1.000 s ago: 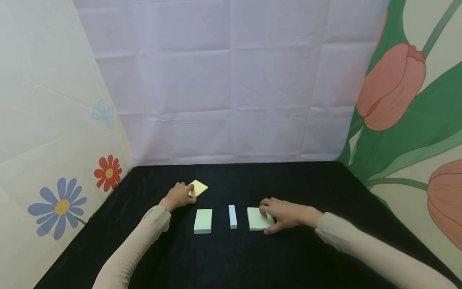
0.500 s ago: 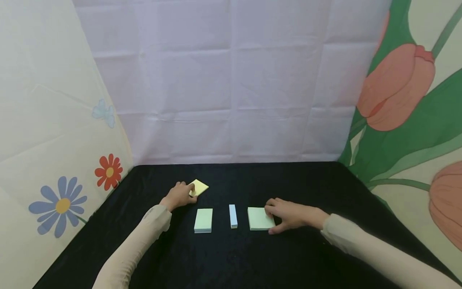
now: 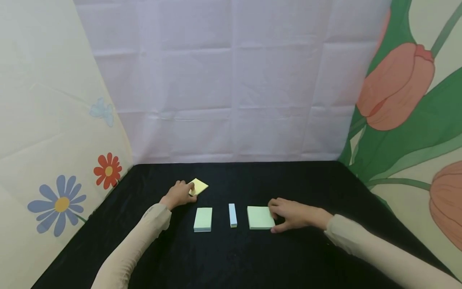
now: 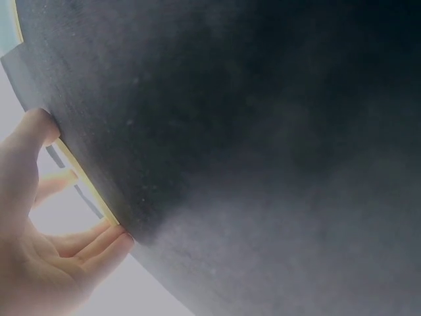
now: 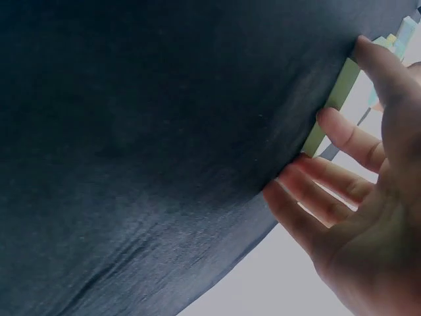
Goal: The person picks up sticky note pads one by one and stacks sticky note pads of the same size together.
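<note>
My left hand holds a yellow sticky note pad turned cornerwise, at the back left of the black table. In the left wrist view, the thumb and fingertips are at opposite ends of the pad's yellow edge. At the right edge of a square pale green sticky note pad is my right hand. Its thumb is by the near corner and its index finger touches the side. The right wrist view shows the green pad's edge, with the other fingertips on the cloth.
A light green rectangular stack of sticky notes lies in front of my left hand. Between it and the square pad is a narrow light blue stack. A white cloth backdrop hangs behind the table.
My right hand has slid right, from on top of the square green pad to its right edge. The pad has stayed in place. My left hand and the yellow pad have not moved.
</note>
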Tool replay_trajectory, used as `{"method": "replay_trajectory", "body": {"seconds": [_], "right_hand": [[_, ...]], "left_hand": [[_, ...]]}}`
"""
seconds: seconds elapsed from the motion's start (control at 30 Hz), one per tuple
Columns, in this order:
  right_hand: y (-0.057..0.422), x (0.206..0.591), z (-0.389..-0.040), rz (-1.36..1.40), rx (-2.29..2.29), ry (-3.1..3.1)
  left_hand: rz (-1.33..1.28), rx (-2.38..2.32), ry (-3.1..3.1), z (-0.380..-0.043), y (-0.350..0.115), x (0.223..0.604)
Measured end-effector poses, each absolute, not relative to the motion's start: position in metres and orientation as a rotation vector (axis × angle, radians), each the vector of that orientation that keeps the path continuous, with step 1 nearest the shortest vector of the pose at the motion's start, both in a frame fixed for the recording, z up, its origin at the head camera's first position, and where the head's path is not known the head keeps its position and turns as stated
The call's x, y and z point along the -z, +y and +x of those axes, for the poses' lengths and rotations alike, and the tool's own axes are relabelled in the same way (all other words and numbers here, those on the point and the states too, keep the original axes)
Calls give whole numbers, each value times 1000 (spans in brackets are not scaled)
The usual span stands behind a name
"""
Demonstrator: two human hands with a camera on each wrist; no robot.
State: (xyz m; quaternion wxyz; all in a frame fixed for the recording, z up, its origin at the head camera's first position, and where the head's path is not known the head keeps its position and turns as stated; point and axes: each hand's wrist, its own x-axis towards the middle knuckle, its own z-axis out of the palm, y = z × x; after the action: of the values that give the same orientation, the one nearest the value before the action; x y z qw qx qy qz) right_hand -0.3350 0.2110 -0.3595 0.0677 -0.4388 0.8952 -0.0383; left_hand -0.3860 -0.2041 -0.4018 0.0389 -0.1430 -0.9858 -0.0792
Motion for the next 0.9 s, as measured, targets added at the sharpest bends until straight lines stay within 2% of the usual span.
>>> {"method": "replay_trajectory", "body": {"seconds": [0.9], "right_hand": [[216, 361, -336, -1346, 122, 2699]], "left_hand": [[-388, 265, -3063, -389, -199, 398]]}}
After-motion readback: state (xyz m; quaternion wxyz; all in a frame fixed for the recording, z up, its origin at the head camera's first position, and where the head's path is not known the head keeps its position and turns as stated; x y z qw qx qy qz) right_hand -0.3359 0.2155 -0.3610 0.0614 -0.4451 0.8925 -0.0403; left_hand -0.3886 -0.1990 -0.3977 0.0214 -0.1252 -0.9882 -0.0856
